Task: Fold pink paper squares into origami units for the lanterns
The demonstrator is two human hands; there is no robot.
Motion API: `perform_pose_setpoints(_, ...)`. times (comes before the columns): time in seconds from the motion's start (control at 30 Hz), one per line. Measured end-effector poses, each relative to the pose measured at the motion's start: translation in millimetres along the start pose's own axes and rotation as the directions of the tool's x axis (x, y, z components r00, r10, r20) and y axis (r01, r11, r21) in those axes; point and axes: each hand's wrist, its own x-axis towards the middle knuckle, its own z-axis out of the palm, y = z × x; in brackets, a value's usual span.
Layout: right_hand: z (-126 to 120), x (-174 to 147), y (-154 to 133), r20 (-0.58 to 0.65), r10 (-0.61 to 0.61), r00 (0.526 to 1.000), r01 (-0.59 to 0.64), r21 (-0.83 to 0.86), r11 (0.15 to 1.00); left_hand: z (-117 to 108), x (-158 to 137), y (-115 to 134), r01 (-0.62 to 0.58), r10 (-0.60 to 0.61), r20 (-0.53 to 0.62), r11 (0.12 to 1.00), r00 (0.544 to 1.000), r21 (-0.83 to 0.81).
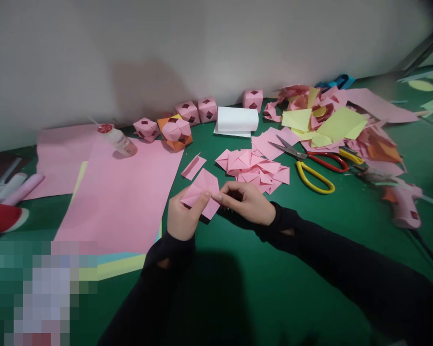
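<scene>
Pinched under my left thumb is a creased sheet of pink origami paper [201, 185], held just above the green table. My left hand [185, 216] is closed on its lower left side. At the sheet's right corner, the fingertips of my right hand [243, 199] are pressed together on the paper. Close behind the sheet lies a narrow folded pink strip [194, 166]. A pile of folded pink paper pieces [254, 166] spreads just beyond my right hand.
Scissors [310, 166] with red and yellow handles lie right of the pile, before paper scraps [341, 126]. A pink glue gun [406, 204] sits far right. Folded paper cubes [207, 109] and a white roll [237, 119] line the wall. Left are large pink sheets [119, 202] and a small bottle [117, 141].
</scene>
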Motion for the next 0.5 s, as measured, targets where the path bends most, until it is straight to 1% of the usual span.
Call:
perform_pose_setpoints(0.17, -0.4, -0.1, -0.2, 0.045, -0.007, 0.999, 0.008, -0.013, 1.000, -0.2, 0.7, -2.0, 0.035, -0.035, -0.043, 0.999, 0.998, -0.009)
perform_pose_setpoints(0.3, 0.6, 0.3, -0.3, 0.034, -0.015, 0.999, 0.017, -0.055, 0.998, 0.7, 0.4, -2.5, 0.028, -0.028, -0.056, 1.000, 0.998, -0.011)
perform_pose_setpoints(0.4, 1.2, 0.1, -0.6, 0.021, -0.008, 1.000, 0.009, -0.030, 1.000, 0.6, 0.4, -2.3, 0.034, -0.034, -0.051, 0.999, 0.998, -0.015)
perform_pose_setpoints(0.5, 0.7, -0.1, 0.3, 0.043, -0.013, 0.999, 0.014, -0.021, 1.000, 0.9, 0.7, -2.4, 0.041, -0.042, -0.050, 0.999, 0.998, -0.025)
